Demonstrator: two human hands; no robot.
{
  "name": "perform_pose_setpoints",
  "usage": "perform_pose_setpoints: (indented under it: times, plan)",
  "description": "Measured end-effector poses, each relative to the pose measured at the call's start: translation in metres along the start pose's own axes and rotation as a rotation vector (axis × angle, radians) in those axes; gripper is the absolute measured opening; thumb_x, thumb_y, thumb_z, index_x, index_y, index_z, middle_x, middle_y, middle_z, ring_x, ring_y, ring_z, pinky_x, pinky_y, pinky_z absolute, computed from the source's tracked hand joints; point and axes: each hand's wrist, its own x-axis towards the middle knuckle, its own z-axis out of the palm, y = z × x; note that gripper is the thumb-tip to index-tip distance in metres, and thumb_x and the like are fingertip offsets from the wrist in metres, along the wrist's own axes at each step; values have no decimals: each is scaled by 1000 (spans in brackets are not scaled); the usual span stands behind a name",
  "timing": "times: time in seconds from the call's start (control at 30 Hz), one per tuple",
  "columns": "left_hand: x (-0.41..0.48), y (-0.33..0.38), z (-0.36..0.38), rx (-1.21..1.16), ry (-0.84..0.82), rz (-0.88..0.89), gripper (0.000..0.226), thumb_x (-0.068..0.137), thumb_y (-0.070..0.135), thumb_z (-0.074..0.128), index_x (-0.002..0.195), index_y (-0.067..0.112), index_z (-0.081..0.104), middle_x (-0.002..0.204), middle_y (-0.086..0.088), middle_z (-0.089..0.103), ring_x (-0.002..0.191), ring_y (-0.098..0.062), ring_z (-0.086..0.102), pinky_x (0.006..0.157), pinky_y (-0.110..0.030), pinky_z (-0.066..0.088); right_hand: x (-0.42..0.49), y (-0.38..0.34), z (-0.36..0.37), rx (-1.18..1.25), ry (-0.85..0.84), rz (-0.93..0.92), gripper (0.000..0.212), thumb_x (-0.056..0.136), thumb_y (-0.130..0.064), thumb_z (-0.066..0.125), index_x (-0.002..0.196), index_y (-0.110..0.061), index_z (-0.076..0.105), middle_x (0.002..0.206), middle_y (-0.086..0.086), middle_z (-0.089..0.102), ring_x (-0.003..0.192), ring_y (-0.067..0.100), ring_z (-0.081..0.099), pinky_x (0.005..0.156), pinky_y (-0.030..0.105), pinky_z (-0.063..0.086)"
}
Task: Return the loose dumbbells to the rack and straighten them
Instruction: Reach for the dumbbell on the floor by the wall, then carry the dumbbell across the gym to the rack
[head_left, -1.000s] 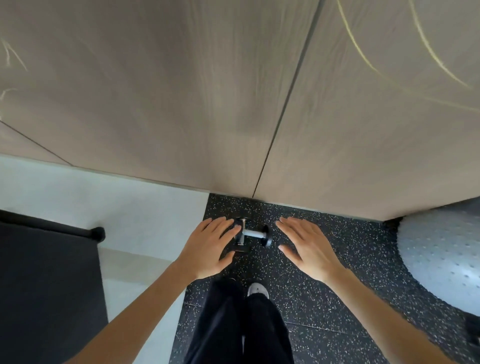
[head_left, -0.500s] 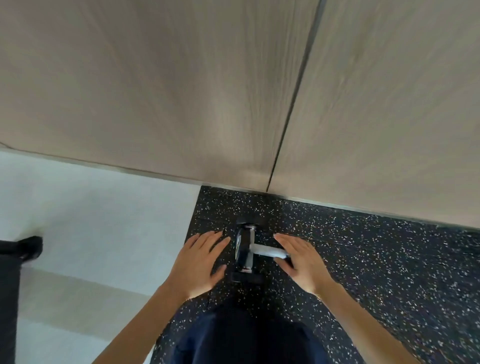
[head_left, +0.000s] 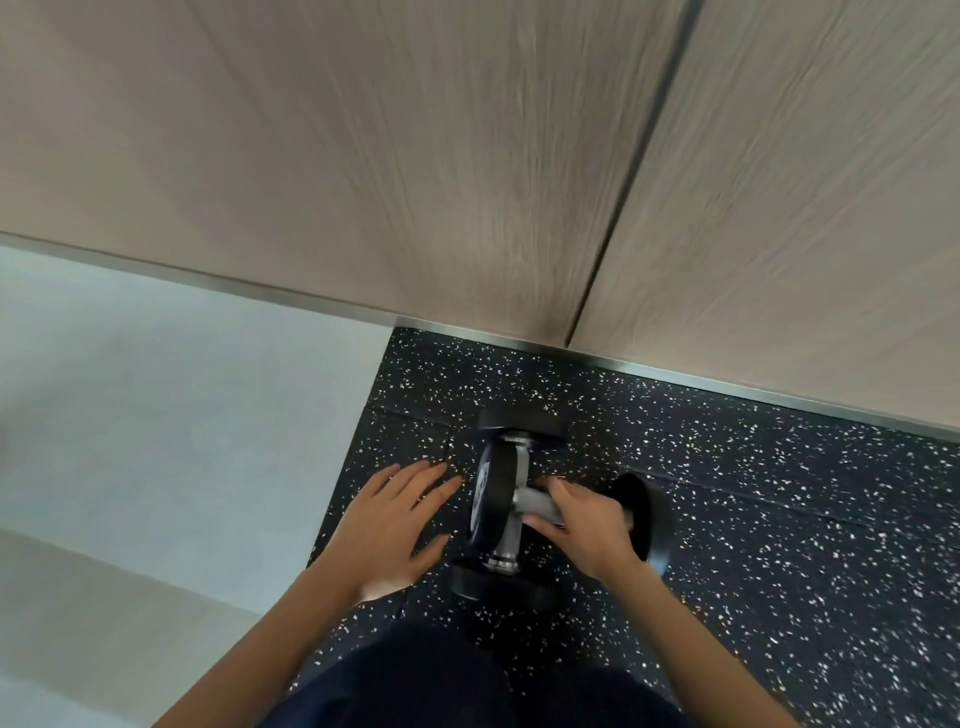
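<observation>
Head view: the right hand (head_left: 587, 525) curls round the handle of one dumbbell (head_left: 488, 499), which lies crossed over a second dumbbell (head_left: 501, 584) on the speckled floor (head_left: 779, 519). The left hand (head_left: 389, 519) is spread flat and holds nothing, just beside the gripped dumbbell. Lifting may roll the one beneath or pinch fingers. No rack is in view, and the fingertips are hidden.

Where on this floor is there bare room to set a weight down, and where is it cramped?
Bare speckled mat lies right of the held dumbbell, up to the wall trim. The pale floor left of the left hand is bare too. Crowded: the middle, where the right hand grips it across a second dumbbell.
</observation>
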Motion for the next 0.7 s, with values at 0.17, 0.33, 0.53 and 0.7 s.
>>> perform_pose_setpoints:
  times: [0.17, 0.33, 0.53, 0.7]
  plan:
    - [-6, 0, -4, -19, -55, -17, 62, 78, 46, 67, 133, 19, 53, 134, -3, 56, 123, -22, 53, 101, -47, 42, 4, 2, -5, 109, -30, -39, 50, 85, -61, 47, 109, -17, 52, 94, 0, 65, 80, 20, 62, 62, 30, 41]
    - [-17, 12, -57, -67, -94, 14, 60, 84, 42, 63, 136, 17, 49, 139, -7, 51, 127, -25, 48, 106, -50, 36, -35, -17, -53, 176, -28, -37, 44, 85, -55, 52, 110, -19, 56, 92, -1, 67, 76, 17, 63, 69, 33, 53]
    - [-39, 43, -180, -70, -90, 93, 56, 86, 42, 49, 134, 13, 52, 135, -9, 54, 126, -28, 49, 105, -48, 38, -136, -59, -176, 305, 83, 23, 49, 84, -55, 52, 110, -15, 61, 84, 2, 69, 62, 16, 63, 58, 35, 57]
    - [-63, 83, -312, -61, -72, 242, 56, 86, 42, 40, 131, 12, 55, 133, -10, 56, 126, -28, 49, 106, -47, 37, -231, -102, -294, 312, 44, 267, 68, 75, -73, 33, 118, -26, 57, 97, -5, 69, 78, 16, 64, 66, 28, 48]
